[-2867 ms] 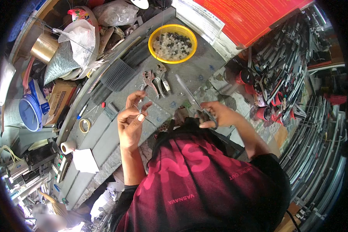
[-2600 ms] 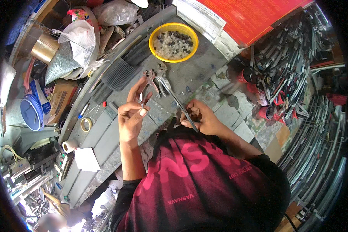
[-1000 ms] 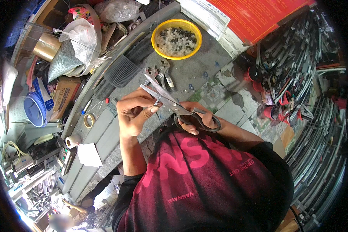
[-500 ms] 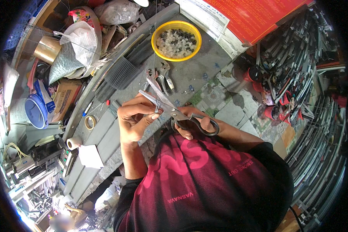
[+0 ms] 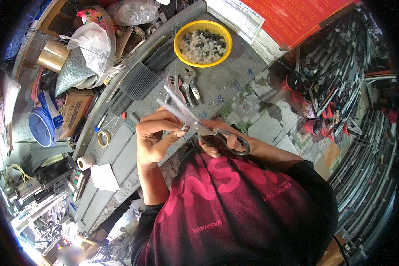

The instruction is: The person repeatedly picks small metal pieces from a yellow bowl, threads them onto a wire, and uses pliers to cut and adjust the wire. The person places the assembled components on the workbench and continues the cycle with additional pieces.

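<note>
Scissors with dark handles are held in my right hand, its fingers and thumb in the handle loops. Their blades are parted, smeared by motion, and point up and left. My left hand pinches a small, thin grey-white piece between thumb and fingertips, close beside the blades. What the piece is cannot be made out. Beyond the blade tips, pliers and another metal hand tool lie on the grey bench. A thin line hangs down from above toward the blades; its lower end is hard to trace.
A yellow basin of small white and black pieces stands at the bench's far end. Ribbed dark strips, a tape roll and white paper lie leftward. Bundled metal strips fill the right side.
The scissor blades have shifted slightly up and left and now look blurred. My left hand keeps its pinch in nearly the same place. The whole view has shifted slightly.
</note>
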The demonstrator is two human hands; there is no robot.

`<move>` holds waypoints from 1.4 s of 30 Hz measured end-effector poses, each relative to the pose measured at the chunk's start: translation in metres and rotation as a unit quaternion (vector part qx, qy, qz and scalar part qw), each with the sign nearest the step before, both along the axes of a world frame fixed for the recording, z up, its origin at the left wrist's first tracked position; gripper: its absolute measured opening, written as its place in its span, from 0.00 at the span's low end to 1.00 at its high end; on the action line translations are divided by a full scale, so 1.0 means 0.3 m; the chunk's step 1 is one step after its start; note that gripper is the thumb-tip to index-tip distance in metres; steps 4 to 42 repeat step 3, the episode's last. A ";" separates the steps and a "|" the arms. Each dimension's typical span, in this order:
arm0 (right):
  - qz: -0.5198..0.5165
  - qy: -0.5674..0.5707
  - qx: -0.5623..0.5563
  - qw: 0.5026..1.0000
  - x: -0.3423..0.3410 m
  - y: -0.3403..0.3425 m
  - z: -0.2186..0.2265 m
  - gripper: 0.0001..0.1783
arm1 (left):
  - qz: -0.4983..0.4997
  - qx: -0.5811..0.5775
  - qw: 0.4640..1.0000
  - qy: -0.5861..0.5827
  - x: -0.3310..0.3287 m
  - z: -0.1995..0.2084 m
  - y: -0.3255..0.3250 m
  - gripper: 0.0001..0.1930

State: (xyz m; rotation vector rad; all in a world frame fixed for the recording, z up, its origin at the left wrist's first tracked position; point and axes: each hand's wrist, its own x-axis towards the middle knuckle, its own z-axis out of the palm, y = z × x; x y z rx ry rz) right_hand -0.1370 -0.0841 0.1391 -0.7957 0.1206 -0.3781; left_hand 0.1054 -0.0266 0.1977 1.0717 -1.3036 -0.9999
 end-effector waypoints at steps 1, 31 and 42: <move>0.035 -0.022 -0.006 0.999 -0.014 -0.033 -0.023 0.53 | -0.017 -0.023 1.000 0.002 0.000 -0.010 -0.011 0.07; 0.039 -0.056 -0.031 0.997 -0.035 -0.080 -0.072 0.53 | -0.033 -0.049 0.998 0.004 0.002 -0.024 -0.030 0.07; 0.039 -0.056 -0.031 0.997 -0.035 -0.080 -0.072 0.53 | -0.033 -0.049 0.998 0.004 0.002 -0.024 -0.030 0.07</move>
